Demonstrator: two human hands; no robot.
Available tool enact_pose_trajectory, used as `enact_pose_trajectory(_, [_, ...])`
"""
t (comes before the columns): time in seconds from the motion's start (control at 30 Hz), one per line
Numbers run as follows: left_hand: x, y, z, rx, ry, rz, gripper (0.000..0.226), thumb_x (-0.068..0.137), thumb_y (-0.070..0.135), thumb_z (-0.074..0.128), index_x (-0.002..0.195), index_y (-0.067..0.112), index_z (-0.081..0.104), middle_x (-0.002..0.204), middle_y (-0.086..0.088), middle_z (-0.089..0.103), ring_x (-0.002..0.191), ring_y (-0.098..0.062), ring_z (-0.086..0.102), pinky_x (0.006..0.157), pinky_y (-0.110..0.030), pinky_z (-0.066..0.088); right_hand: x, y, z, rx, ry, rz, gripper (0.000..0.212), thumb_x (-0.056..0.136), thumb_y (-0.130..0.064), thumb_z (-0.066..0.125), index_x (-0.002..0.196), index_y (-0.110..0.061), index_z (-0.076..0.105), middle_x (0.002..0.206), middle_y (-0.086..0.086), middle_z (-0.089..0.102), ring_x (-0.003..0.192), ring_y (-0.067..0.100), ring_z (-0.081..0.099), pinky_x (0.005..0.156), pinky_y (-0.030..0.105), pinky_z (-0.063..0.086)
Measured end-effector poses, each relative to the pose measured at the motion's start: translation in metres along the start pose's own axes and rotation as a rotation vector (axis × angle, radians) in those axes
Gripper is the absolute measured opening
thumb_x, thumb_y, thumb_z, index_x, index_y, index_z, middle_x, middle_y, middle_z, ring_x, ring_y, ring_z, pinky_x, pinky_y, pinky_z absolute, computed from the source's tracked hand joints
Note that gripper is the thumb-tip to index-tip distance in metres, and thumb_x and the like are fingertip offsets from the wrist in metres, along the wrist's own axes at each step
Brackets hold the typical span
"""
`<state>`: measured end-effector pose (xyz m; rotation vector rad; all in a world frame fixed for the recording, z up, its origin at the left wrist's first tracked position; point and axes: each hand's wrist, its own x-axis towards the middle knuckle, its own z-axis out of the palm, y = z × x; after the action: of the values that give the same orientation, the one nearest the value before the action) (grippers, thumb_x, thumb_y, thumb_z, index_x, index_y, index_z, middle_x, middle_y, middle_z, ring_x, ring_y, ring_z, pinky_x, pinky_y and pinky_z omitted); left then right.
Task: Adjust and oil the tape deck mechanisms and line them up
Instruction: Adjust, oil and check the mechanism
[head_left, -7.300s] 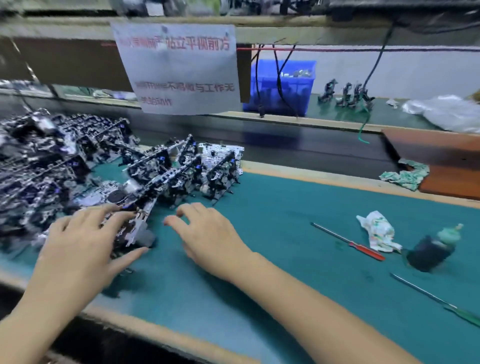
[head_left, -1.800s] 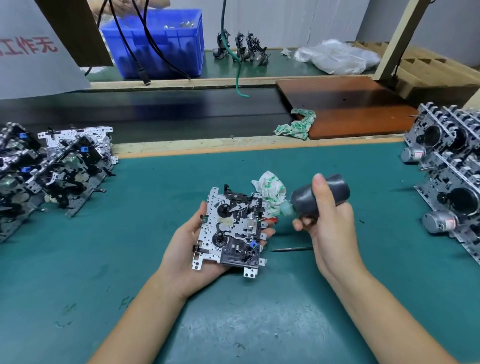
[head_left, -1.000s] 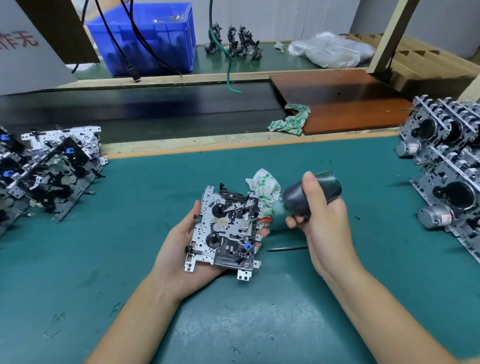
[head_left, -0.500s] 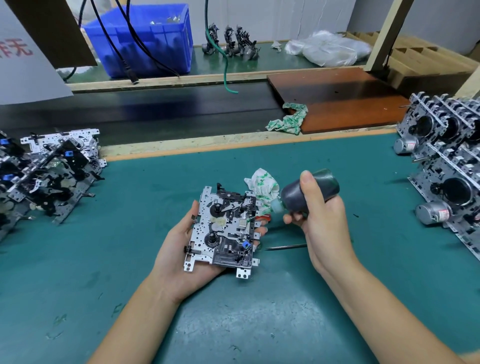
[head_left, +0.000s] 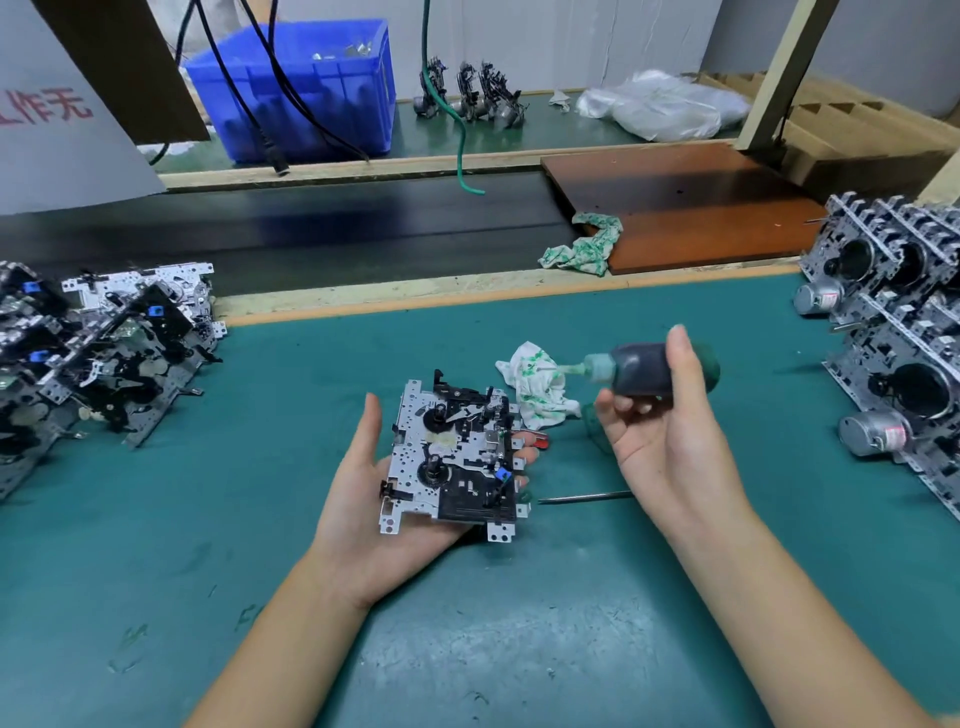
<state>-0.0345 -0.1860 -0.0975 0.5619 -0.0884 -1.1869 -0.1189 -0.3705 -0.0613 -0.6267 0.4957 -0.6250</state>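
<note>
A tape deck mechanism (head_left: 457, 457), a silver plate with black parts and two hubs, lies face up in the palm of my left hand (head_left: 374, 499), fingertips curling up at its right edge. My right hand (head_left: 670, 431) grips a dark oil bottle (head_left: 639, 369) with a pale green nozzle. The bottle lies sideways, nozzle pointing left, up and to the right of the mechanism and clear of it. A pile of mechanisms (head_left: 98, 353) sits at the left, and a lined-up row of mechanisms with motors (head_left: 893, 358) stands at the right.
The green mat (head_left: 260, 519) covers the bench. A crumpled printed rag (head_left: 540, 384) lies behind the mechanism, a screwdriver shaft (head_left: 582, 498) to its right. Beyond are a dark conveyor (head_left: 311, 228), a brown board (head_left: 691, 208), another rag (head_left: 582, 249), a blue bin (head_left: 301, 88).
My right hand has lifted the oil bottle up and to the right, taking the nozzle away from the mechanism. My left hand keeps the mechanism in about the same place.
</note>
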Motion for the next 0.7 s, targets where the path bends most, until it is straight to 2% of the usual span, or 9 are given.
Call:
enact_pose_trajectory(0.17, [0.000,0.000,0.001,-0.067,-0.049,-0.010,0.094,0.086,0.072,0.036,0.136,-0.006,0.041,0.144,-0.033,0.034,0.135,-0.046,0.033,0.114,-0.053,0.025,0.004,-0.003,-0.001,0.128,0.029,0.076,0.032,0.078,-0.040,0.063,0.083,-0.008,0.060,0.062,0.000,0.061,0.041,0.005,0.045,0.050,0.016,0.050])
enact_pose_trajectory(0.3, [-0.002,0.001,0.001,-0.056,-0.051,-0.009,0.095,0.085,0.074,0.035,0.135,-0.006,0.043,0.143,-0.033,0.034,0.136,-0.045,0.031,0.117,-0.049,0.017,0.006,-0.003,-0.002,0.153,0.043,0.093,0.032,0.080,-0.040,0.063,0.082,-0.008,0.061,0.061,0.000,0.061,0.041,0.005,0.045,0.051,0.016,0.051])
enact_pose_trajectory(0.43, [-0.002,0.000,0.007,0.008,0.018,0.047,0.096,0.083,0.077,0.032,0.134,-0.002,0.048,0.141,-0.029,0.041,0.132,-0.041,0.040,0.110,-0.050,0.032,0.007,-0.004,-0.002,0.174,0.049,0.095,0.032,0.083,-0.040,0.062,0.076,-0.009,0.063,0.060,0.000,0.060,0.041,0.005,0.045,0.051,0.016,0.051])
enact_pose_trajectory(0.53, [-0.007,0.001,0.021,0.373,0.174,0.230,0.088,0.073,0.077,0.038,0.130,0.014,0.059,0.131,-0.018,0.056,0.124,-0.031,0.052,0.103,-0.043,0.040,0.008,-0.009,-0.001,0.209,0.068,0.085,0.038,0.085,-0.040,0.062,0.060,-0.011,0.067,0.060,-0.001,0.060,0.041,0.005,0.043,0.051,0.016,0.051])
enact_pose_trajectory(0.57, [-0.011,0.001,0.026,0.521,0.250,0.293,0.081,0.067,0.076,0.043,0.124,0.022,0.062,0.126,-0.010,0.060,0.120,-0.024,0.054,0.102,-0.037,0.039,0.008,-0.011,-0.001,0.224,0.073,0.083,0.038,0.085,-0.040,0.062,0.060,-0.012,0.067,0.061,-0.001,0.060,0.041,0.005,0.043,0.051,0.016,0.051])
enact_pose_trajectory(0.6, [-0.016,0.001,0.031,0.679,0.344,0.397,0.071,0.063,0.076,0.047,0.115,0.030,0.062,0.122,0.005,0.060,0.116,-0.011,0.055,0.100,-0.025,0.040,0.008,-0.013,-0.001,0.239,0.080,0.081,0.036,0.085,-0.040,0.063,0.063,-0.012,0.066,0.062,-0.002,0.060,0.041,0.005,0.043,0.051,0.016,0.050])
enact_pose_trajectory(0.63, [-0.022,0.003,0.036,0.882,0.342,0.515,0.059,0.068,0.076,0.047,0.111,0.037,0.059,0.120,0.026,0.056,0.115,0.006,0.052,0.097,-0.009,0.037,0.008,-0.014,-0.002,0.251,0.088,0.079,0.033,0.085,-0.039,0.063,0.067,-0.012,0.064,0.063,-0.002,0.060,0.041,0.005,0.042,0.050,0.015,0.050])
enact_pose_trajectory(0.67, [-0.026,0.003,0.038,1.120,0.231,0.569,0.051,0.078,0.074,0.044,0.117,0.043,0.053,0.126,0.037,0.049,0.119,0.016,0.044,0.096,0.000,0.031,0.008,-0.014,-0.002,0.257,0.098,0.079,0.031,0.085,-0.039,0.063,0.071,-0.012,0.062,0.063,-0.002,0.059,0.041,0.005,0.042,0.050,0.015,0.050])
enact_pose_trajectory(0.7, [-0.029,0.003,0.038,1.372,0.083,0.547,0.049,0.087,0.070,0.036,0.130,0.048,0.043,0.138,0.039,0.037,0.129,0.017,0.032,0.100,0.001,0.023,0.008,-0.015,-0.003,0.256,0.106,0.084,0.030,0.085,-0.040,0.063,0.074,-0.012,0.060,0.064,-0.002,0.059,0.042,0.005,0.042,0.049,0.015,0.049])
